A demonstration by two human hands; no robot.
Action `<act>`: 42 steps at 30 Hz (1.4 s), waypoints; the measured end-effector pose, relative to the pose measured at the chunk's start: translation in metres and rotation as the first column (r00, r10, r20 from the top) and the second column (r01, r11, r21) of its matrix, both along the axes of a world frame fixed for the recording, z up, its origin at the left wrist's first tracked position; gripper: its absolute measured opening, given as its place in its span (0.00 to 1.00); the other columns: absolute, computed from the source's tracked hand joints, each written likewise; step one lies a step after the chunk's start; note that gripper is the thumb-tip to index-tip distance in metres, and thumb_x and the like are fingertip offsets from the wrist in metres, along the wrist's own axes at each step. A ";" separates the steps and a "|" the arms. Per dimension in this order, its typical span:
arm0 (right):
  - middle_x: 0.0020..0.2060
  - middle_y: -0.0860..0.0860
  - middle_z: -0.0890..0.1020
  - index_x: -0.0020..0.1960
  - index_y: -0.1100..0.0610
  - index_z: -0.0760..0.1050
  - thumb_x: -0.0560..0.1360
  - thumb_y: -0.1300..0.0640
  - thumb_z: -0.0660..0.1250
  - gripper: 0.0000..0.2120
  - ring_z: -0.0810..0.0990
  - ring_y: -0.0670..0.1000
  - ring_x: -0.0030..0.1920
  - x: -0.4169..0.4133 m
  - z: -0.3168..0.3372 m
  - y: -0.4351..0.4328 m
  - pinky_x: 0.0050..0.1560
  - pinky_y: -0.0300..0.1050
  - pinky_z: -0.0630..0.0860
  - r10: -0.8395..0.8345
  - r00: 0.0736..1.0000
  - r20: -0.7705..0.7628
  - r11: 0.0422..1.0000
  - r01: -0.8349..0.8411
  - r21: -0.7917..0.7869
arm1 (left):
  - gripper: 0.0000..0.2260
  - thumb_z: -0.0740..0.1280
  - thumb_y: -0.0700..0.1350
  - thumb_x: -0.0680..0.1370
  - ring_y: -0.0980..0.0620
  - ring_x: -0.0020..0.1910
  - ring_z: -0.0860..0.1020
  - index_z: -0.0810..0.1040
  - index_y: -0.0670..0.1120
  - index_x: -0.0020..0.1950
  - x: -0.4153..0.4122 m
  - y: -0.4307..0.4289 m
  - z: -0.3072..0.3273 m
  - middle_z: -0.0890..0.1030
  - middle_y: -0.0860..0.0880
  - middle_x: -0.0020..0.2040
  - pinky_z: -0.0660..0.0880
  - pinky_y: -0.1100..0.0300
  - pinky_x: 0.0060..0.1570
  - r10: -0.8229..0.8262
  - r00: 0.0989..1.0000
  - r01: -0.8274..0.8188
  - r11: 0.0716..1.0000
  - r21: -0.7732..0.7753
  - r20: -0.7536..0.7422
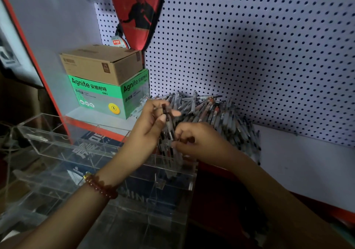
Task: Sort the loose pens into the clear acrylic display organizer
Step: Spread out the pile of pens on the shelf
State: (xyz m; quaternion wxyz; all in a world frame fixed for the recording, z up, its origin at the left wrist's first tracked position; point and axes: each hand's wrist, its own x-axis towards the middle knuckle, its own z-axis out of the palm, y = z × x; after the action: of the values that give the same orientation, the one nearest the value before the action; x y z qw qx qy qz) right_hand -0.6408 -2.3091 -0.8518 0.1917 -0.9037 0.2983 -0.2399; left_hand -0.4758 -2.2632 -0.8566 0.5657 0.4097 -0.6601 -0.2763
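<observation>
Pen bunch (169,133) pinched by fingers of left hand (149,127) and right hand (196,143), over the right end of organizer (57,145). Pen pile (221,114) just behind-right of fingers, against pegboard (249,46). Carton (99,62) on box (99,94), behind-left of fingers.

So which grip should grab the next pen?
Probably right: the right grip sits beside the grey heap of loose pens, while the left grip holds the pen bundle at the clear acrylic organizer.

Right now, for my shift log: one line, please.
left hand holds pens | right hand pinches them | organizer below | pile behind
</observation>
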 end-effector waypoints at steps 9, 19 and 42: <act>0.35 0.56 0.80 0.46 0.57 0.77 0.80 0.53 0.60 0.11 0.76 0.58 0.33 -0.028 0.000 -0.060 0.39 0.53 0.77 -0.281 0.934 0.223 0.960 0.272 0.068 | 0.04 0.64 0.41 0.78 0.50 0.49 0.80 0.75 0.41 0.51 0.005 -0.005 -0.005 0.83 0.43 0.45 0.72 0.59 0.53 0.046 0.999 -0.046 0.999 0.001 0.012; 0.47 0.48 0.83 0.61 0.50 0.71 0.80 0.50 0.58 0.11 0.79 0.50 0.41 -0.019 -0.020 -0.075 0.41 0.41 0.71 -0.524 0.840 -0.144 0.841 0.483 -0.246 | 0.06 0.69 0.39 0.75 0.62 0.50 0.77 0.80 0.49 0.48 0.010 -0.006 -0.016 0.81 0.57 0.46 0.71 0.67 0.52 0.186 0.943 -0.194 0.981 0.001 0.274; 0.39 0.47 0.83 0.46 0.57 0.72 0.78 0.64 0.62 0.04 0.82 0.45 0.43 -0.002 0.021 0.017 0.45 0.32 0.73 -0.063 0.896 0.440 0.933 -0.103 0.344 | 0.19 0.63 0.40 0.77 0.63 0.31 0.74 0.66 0.45 0.68 -0.009 0.012 0.019 0.79 0.52 0.47 0.68 0.72 0.30 0.075 0.960 -0.056 0.995 0.077 -0.269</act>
State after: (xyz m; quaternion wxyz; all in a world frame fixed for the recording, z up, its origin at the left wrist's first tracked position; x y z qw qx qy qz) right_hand -0.6428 -2.2921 -0.8313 0.4184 -0.7779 0.2759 -0.3791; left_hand -0.4852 -2.2510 -0.8376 0.6454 0.4087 -0.5526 -0.3332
